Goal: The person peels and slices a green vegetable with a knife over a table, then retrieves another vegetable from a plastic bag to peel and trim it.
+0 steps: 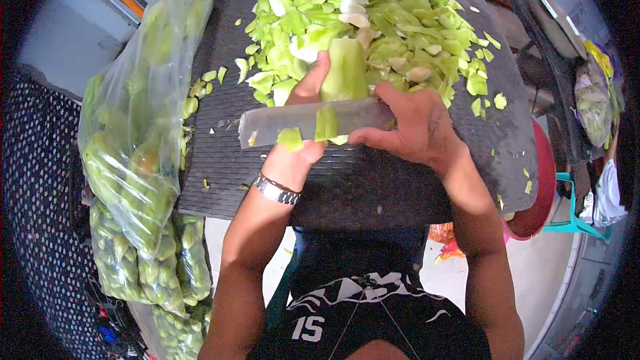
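My left hand [309, 90], with a metal-band watch at the wrist, is closed round a thick pale green vegetable piece [344, 70] that looks peeled and flat at its far end. In my right hand [420, 123] is a wide-bladed knife [277, 122]; its handle is hidden by my fingers. The blade lies crosswise over the near end of the vegetable and in front of my left palm. Thin green slices stick to the blade. Just beyond both hands rises a large pile of cut green slices [413, 20] on the dark ribbed tabletop [220, 180].
Along the table's left side stands a tall clear plastic bag of green vegetables [140, 127], with more filled bags [123, 260] below. A red tub [543, 187] and a teal stool [567, 220] are at the right. Loose slices [477, 83] lie scattered near the pile.
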### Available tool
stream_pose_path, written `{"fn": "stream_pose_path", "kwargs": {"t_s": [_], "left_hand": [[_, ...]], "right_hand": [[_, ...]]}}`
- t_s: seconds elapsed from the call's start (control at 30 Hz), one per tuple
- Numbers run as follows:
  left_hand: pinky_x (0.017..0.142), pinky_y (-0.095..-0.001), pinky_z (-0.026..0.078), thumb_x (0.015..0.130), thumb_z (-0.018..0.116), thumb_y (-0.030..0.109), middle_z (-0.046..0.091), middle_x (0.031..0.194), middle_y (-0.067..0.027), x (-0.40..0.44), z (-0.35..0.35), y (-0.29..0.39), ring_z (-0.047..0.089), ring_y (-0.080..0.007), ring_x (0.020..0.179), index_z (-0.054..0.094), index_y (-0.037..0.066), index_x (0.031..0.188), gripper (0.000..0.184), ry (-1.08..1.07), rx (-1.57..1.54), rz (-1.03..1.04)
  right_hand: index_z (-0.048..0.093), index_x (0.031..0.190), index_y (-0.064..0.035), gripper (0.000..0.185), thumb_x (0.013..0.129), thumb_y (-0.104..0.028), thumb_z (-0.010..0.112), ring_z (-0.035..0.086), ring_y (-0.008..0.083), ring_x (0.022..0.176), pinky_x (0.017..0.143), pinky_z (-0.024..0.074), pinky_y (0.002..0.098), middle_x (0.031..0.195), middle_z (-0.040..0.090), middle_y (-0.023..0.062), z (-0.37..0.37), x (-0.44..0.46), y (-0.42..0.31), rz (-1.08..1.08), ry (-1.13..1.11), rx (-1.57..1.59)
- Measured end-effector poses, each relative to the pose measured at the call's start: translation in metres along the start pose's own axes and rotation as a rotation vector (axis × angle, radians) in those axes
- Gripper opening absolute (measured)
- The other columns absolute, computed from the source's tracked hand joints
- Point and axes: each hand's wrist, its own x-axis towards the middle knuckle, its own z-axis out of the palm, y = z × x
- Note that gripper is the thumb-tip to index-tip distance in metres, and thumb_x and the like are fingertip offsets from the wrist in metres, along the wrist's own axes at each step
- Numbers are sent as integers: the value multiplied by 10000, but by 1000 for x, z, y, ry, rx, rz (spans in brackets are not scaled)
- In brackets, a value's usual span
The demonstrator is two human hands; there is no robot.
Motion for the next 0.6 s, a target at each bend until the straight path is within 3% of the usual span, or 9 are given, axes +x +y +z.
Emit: {"fn": "stream_pose_path", "kwargs": {"t_s": [0.03,0.13,0.27,0.33,0.4,0.47,0.53,0.6], "left_hand": [[1019,-446,517,1019,534,490,658,1303,-126,-1,2,-1,661,-270,1157,554,69,1409,574,-16,2,6],[919,-414,566,1026,536,476,684,1236,-107,-1,-1,1,687,-247,1074,578,58,1365,540,-47,53,-16],[798,-377,590,1046,514,453,697,1177,-103,-6,8,10,707,-240,954,592,72,1330,481,27,-7,-118],[894,-402,581,1061,483,427,666,1237,-131,-8,13,13,692,-256,1046,532,50,1384,499,7,-2,-117],[923,-421,581,1062,481,420,653,1248,-141,-6,13,15,686,-270,1078,511,43,1395,504,-6,-10,-103],[886,-436,590,1048,508,432,657,1211,-135,-4,6,16,687,-281,1049,527,52,1363,494,-4,-29,-93],[838,-448,591,1035,529,435,658,1158,-126,0,-6,12,687,-287,987,542,63,1326,472,25,-62,-92],[768,-466,583,1028,539,425,659,1067,-122,2,-6,11,679,-299,888,556,77,1278,429,98,-148,-117]], "right_hand": [[623,867,-63,705,767,-759,680,679,437,652,593,540,524,641,640,215,1,0,3,-23,41,14],[638,947,-45,605,789,-616,758,690,404,736,641,526,450,720,644,190,-11,1,21,77,28,-88],[630,894,-42,741,834,-779,581,684,441,698,631,540,507,707,667,209,-23,7,76,333,101,-87],[631,908,-30,762,865,-784,537,676,448,707,640,538,494,732,674,211,-30,6,97,483,61,-12],[634,905,-27,783,891,-795,481,632,369,574,540,507,441,657,642,160,-19,5,121,480,74,49],[633,918,-28,795,918,-796,427,554,272,457,448,451,381,586,578,89,-14,-1,132,644,-40,492],[630,946,-33,797,946,-788,374,443,157,354,362,371,313,517,480,0,-36,4,89,932,-276,1318],[615,981,-36,781,972,-764,334,347,78,334,333,306,272,512,381,-59,-20,8,67,722,-348,1804]]}}
